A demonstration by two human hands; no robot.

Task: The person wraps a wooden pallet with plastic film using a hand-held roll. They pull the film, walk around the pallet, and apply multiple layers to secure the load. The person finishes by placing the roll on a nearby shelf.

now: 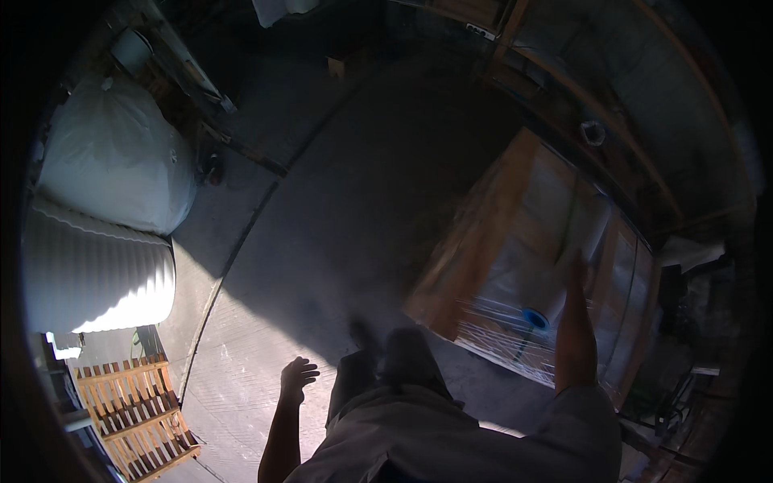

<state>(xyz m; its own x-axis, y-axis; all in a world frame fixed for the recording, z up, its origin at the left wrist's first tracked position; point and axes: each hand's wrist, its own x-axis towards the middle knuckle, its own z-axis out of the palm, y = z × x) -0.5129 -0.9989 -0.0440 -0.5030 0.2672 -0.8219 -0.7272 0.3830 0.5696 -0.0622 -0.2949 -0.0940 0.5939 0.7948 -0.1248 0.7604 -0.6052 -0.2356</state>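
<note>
My left hand (299, 377) hangs at my left side above the sunlit floor, its fingers loosely bent and a little apart, holding nothing. My right arm reaches forward over a large wooden-brown boxy load (483, 233) partly covered in clear plastic film (503, 326). Dim and smeared, my right hand (576, 270) is over the load's top; whether it grips or touches anything cannot be made out. Just left of my right forearm is a blue ring (535, 319), which looks like the end of a roll.
On the left are a big white plastic bag (117, 153), a white corrugated roll (101, 266) and a slatted wooden rack (137, 410). Shelving with wooden beams (596, 88) runs along the far right. A dark seam crosses the concrete floor (274, 266), partly in shadow.
</note>
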